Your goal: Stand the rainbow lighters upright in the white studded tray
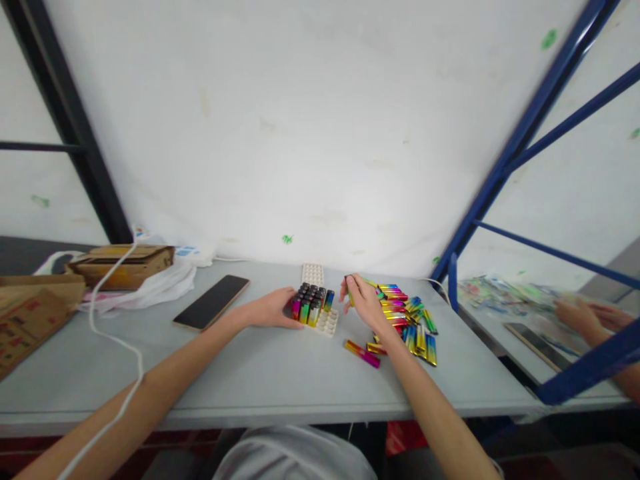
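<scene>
Lighters (407, 320) lie piled on the right of your desk (260, 373), all rainbow-coloured, with one stray lighter (361, 353) lying just in front of the heap. Your right hand (365, 303) has a narrow grip pinched on a greenish lighter (370, 283) between the pile and the white tray (327, 323). Your left hand (273, 308) is closed against the tray's left side, steadying it. The tray is partly filled with upright lighters. A phone (211, 302) lies well off to the left.

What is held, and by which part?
The right hand grips one lighter, seemingly by one end. The left hand only touches the tray on its left side.
</scene>
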{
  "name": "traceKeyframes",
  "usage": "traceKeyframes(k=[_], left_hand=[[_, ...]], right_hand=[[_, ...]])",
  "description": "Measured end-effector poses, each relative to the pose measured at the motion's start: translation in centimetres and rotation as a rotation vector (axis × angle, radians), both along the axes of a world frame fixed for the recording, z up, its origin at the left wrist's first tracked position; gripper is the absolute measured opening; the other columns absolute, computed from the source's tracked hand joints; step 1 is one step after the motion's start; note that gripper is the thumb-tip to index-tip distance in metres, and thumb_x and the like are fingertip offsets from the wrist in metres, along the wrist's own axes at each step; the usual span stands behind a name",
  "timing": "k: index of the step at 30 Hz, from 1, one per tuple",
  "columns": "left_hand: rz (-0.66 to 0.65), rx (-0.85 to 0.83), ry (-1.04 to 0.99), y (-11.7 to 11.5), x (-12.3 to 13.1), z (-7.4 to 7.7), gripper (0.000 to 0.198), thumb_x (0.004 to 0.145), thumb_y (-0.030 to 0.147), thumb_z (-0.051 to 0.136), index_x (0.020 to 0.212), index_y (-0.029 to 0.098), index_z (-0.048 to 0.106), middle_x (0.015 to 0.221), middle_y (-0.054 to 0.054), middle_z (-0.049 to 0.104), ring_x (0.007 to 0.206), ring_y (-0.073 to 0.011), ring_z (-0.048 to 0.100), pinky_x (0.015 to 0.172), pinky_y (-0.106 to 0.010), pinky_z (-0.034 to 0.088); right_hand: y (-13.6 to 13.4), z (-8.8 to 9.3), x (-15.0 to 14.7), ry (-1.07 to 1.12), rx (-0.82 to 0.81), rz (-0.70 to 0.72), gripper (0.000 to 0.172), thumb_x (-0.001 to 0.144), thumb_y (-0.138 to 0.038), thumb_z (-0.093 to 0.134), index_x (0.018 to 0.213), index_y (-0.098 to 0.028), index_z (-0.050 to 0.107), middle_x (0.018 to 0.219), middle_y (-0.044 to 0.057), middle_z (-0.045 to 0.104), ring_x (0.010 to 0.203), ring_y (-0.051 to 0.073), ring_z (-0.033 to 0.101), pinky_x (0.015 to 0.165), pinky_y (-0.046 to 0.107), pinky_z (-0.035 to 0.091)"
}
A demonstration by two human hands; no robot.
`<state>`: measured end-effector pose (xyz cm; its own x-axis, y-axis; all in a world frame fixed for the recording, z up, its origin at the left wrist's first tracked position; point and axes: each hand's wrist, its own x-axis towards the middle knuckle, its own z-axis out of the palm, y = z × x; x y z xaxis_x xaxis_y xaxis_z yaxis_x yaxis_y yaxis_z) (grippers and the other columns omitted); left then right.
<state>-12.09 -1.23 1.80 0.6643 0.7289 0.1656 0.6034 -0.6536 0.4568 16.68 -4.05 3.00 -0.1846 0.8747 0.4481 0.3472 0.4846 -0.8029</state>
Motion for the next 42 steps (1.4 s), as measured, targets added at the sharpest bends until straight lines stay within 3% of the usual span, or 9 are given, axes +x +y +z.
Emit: traceKeyframes(k=[4, 7, 14, 18, 23, 30, 34, 38, 42], left_hand=[[-0.005, -0.015, 0.0, 0.1, 0.0, 0.0, 0.07, 0.074, 0.062, 0.081, 0.124, 0.016, 0.066, 0.121, -0.012, 0.071, 0.111, -0.0344, 0.067, 0.102, -0.041, 0.051], [-0.002, -0.011, 0.007, 0.1, 0.0, 0.0, 0.07, 0.073, 0.063, 0.08, 0.124, 0.015, 0.066, 0.12, -0.012, 0.071, 0.111, -0.0346, 0.067, 0.101, -0.041, 0.052], [0.02, -0.024, 0.009, -0.5, 0.2, 0.5, 0.067, 0.073, 0.063, 0.079, 0.119, 0.016, 0.067, 0.117, -0.012, 0.073, 0.108, -0.0352, 0.068, 0.098, -0.041, 0.053], [0.029, -0.025, 0.006, -0.6, 0.2, 0.6, 0.065, 0.072, 0.062, 0.08, 0.118, 0.017, 0.067, 0.115, -0.012, 0.073, 0.107, -0.0347, 0.068, 0.097, -0.041, 0.053], [0.024, -0.037, 0.011, -0.4, 0.2, 0.5, 0.067, 0.072, 0.06, 0.08, 0.12, 0.015, 0.067, 0.118, -0.014, 0.071, 0.108, -0.0347, 0.067, 0.1, -0.043, 0.052], [0.002, -0.012, -0.025, -0.2, 0.1, 0.2, 0.071, 0.072, 0.063, 0.08, 0.125, 0.018, 0.066, 0.121, -0.012, 0.073, 0.113, -0.0354, 0.067, 0.103, -0.042, 0.051], [0.014, -0.014, -0.013, -0.3, 0.1, 0.3, 0.073, 0.072, 0.065, 0.079, 0.126, 0.018, 0.066, 0.122, -0.012, 0.073, 0.115, -0.0366, 0.066, 0.102, -0.042, 0.051], [0.023, -0.026, 0.01, -0.3, 0.0, 0.4, 0.072, 0.073, 0.067, 0.078, 0.125, 0.018, 0.066, 0.125, -0.013, 0.072, 0.116, -0.0365, 0.065, 0.104, -0.042, 0.05], [0.026, -0.029, 0.022, -0.4, 0.0, 0.6, 0.069, 0.074, 0.067, 0.077, 0.121, 0.018, 0.066, 0.127, -0.013, 0.071, 0.116, -0.036, 0.064, 0.104, -0.043, 0.05]], right_hand=[[-0.6, 0.8, 0.3, -0.253, 0.197, -0.013, 0.046, 0.103, -0.061, 0.047, 0.08, -0.022, 0.056, 0.08, 0.003, 0.061, 0.072, 0.018, 0.057, 0.065, 0.029, 0.048], [-1.0, 1.0, 0.4, -0.399, 0.14, 0.054, 0.044, 0.105, -0.055, 0.047, 0.075, -0.022, 0.053, 0.063, -0.002, 0.052, 0.06, 0.016, 0.047, 0.06, 0.028, 0.039], [-0.7, 0.3, 0.8, -0.238, -0.065, 0.141, 0.04, 0.097, -0.062, 0.058, 0.092, -0.023, 0.066, 0.074, 0.002, 0.072, 0.056, 0.018, 0.062, 0.061, 0.03, 0.047], [-0.6, 0.1, 0.9, -0.285, -0.016, 0.134, 0.038, 0.097, -0.059, 0.062, 0.084, -0.023, 0.066, 0.069, 0.003, 0.073, 0.062, 0.021, 0.067, 0.065, 0.032, 0.047], [-0.3, -0.2, 0.3, -0.402, 0.056, 0.162, 0.033, 0.098, -0.053, 0.065, 0.086, -0.023, 0.068, 0.067, 0.0, 0.071, 0.06, 0.019, 0.063, 0.063, 0.028, 0.041], [0.4, -1.4, -0.4, -0.514, 0.128, 0.024, 0.039, 0.091, -0.054, 0.075, 0.071, -0.022, 0.066, 0.062, -0.001, 0.066, 0.055, 0.015, 0.052, 0.057, 0.026, 0.031], [0.6, -0.6, 2.0, -0.49, 0.119, 0.025, 0.049, 0.103, -0.056, 0.056, 0.07, -0.021, 0.066, 0.058, -0.001, 0.063, 0.055, 0.015, 0.054, 0.06, 0.027, 0.036], [1.9, -0.4, 6.5, -0.516, 0.166, -0.189, 0.04, 0.107, -0.044, 0.047, 0.094, -0.019, 0.075, 0.085, 0.007, 0.075, 0.08, 0.022, 0.067, 0.081, 0.033, 0.05], [3.3, -1.7, 10.2, -0.607, 0.122, -0.218, 0.033, 0.099, -0.034, 0.061, 0.126, -0.018, 0.074, 0.127, 0.015, 0.073, 0.118, 0.027, 0.066, 0.11, 0.042, 0.046]])
